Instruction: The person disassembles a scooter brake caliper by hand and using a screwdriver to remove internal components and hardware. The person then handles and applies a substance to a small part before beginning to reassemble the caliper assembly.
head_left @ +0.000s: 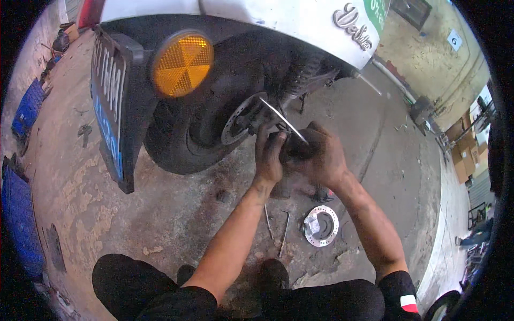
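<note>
My left hand (269, 160) is closed on a dark, greasy part (294, 150) just beside the scooter's rear wheel. My right hand (327, 158), slightly blurred, is closed at the other side of this part. A thin, bright metal rod (282, 119) slants up and left from my right hand's grip. Its far end lies in front of the brake disc (235, 123) at the wheel hub. What kind of part is between my hands I cannot make out, as my fingers cover much of it.
The rear tyre (182, 152), number plate (110, 101) and orange reflector (183, 64) are ahead and left. On the concrete floor lie a loose brake disc (334, 227) with a small plastic packet (312, 223), an L-shaped hex key (284, 235) and a thin rod (269, 222).
</note>
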{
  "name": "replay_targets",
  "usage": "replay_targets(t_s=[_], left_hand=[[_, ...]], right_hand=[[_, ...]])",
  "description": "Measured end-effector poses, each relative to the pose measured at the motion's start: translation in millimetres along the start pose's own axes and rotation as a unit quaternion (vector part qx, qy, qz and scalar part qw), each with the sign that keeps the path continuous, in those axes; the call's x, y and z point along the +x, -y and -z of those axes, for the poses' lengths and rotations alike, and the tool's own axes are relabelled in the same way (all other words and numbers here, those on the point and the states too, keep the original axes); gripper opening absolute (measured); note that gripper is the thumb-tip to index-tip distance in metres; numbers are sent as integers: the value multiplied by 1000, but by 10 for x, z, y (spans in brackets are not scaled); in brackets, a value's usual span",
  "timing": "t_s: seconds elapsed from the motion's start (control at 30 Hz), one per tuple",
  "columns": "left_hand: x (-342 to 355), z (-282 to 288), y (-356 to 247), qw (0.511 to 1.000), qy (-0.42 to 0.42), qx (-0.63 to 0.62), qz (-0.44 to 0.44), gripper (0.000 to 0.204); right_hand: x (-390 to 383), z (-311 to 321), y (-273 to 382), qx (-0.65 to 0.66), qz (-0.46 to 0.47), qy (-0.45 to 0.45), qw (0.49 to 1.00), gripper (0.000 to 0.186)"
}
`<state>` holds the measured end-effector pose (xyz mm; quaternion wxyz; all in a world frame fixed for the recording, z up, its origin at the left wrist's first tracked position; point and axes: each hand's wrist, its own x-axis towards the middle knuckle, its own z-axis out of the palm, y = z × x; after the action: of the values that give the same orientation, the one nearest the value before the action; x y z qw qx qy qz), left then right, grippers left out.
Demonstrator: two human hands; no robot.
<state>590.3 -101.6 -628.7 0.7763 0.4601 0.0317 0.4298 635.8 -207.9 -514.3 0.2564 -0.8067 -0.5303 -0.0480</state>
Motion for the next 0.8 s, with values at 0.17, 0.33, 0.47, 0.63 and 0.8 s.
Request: replay_targets(t_s=[0.17,0.33,0.47,0.63,0.8], left_hand=[[-4,-48,-92,998,-16,-16,64,43],[80,130,97,993,-47,109,-12,44],[39,0,-23,988,-39,151,-20,38],[72,88,80,986,-5,161,-34,38],[76,226,133,993,9,-76,94,32]], right_hand=[[-13,-31,-94,-16,0,-14,1000,38],[-61,-52,11,23,-8,-20,999,34],[-7,-34,-48,-23,-22,14,999,33],[-47,-99,-82,-11,-11,8,1000,34],[-170,-160,-167,18,-18,10,1000,26]])
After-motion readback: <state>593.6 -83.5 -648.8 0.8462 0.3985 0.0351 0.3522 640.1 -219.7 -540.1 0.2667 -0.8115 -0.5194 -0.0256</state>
